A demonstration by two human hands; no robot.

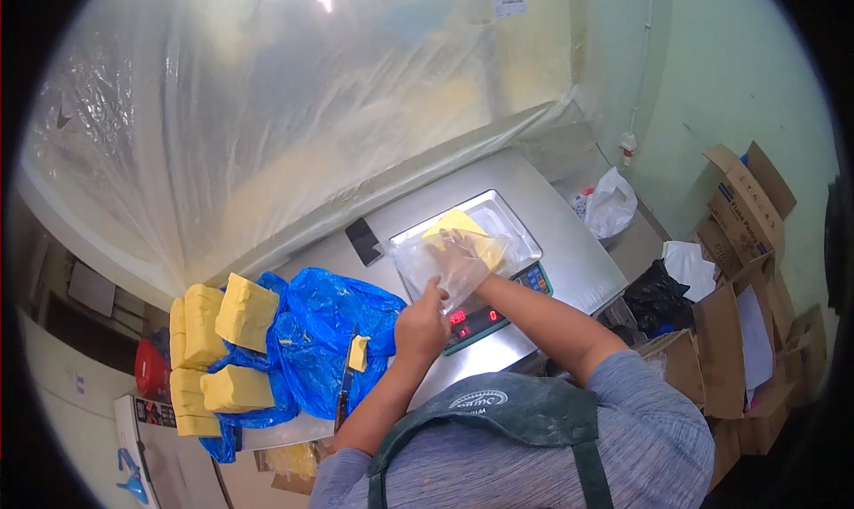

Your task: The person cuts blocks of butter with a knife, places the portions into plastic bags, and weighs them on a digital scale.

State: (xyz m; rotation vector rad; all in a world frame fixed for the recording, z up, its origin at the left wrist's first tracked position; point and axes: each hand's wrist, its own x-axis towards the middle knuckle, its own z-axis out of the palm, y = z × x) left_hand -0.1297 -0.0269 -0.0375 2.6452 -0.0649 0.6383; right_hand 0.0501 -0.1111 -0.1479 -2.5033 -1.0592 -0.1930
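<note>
Over the metal tray of the scale (525,235), my right hand (463,258) is inside a clear plastic bag (411,262), against a yellow block (457,222). Whether its fingers grip the block is hidden by the film. My left hand (422,320) is closed at the bag's near edge, pinching the plastic. Red digits glow on the scale's display (471,320), partly behind my forearm. Left of my left arm, a knife (345,380) lies on blue plastic (325,318), with a small yellow piece (358,353) beside its blade.
Several large yellow blocks (247,312) stand at the left end of the steel table (569,256). A dark phone-like object (363,241) lies behind the scale. Cardboard boxes (719,349) and a black bag (658,297) are at right. Plastic sheeting (294,136) hangs behind the table.
</note>
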